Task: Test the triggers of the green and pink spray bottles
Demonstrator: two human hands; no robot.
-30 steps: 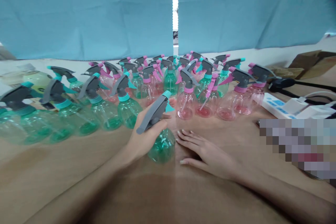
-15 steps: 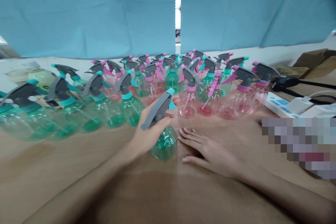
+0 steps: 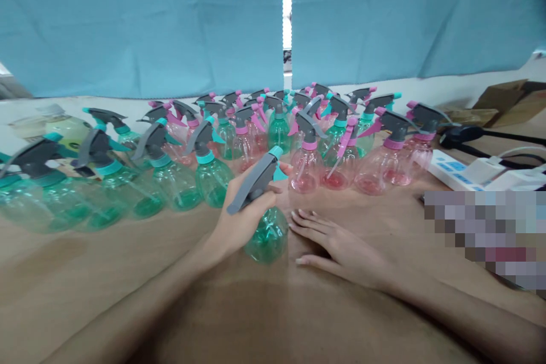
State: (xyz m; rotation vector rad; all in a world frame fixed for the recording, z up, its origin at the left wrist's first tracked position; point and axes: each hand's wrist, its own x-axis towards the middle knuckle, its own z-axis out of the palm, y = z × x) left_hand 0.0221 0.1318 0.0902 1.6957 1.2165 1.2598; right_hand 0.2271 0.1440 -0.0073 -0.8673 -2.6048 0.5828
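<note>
My left hand is wrapped round the neck of a green spray bottle, whose grey head tilts up with a teal nozzle pointing away to the right. The bottle stands at the middle of the wooden table. Just right of it, my right hand lies flat on the tabletop, fingers stretched toward the bottle and holding nothing. Green spray bottles with teal collars line up on the left. Pink spray bottles with pink collars stand ahead on the right.
Several more green and pink spray bottles crowd the back. At the right are a white power strip with plugs, a black cable, a cardboard box and a pixelated patch. A blue curtain hangs behind.
Hardly anything differs. The view has shifted very slightly; both hands and the held spray bottle stay in place.
</note>
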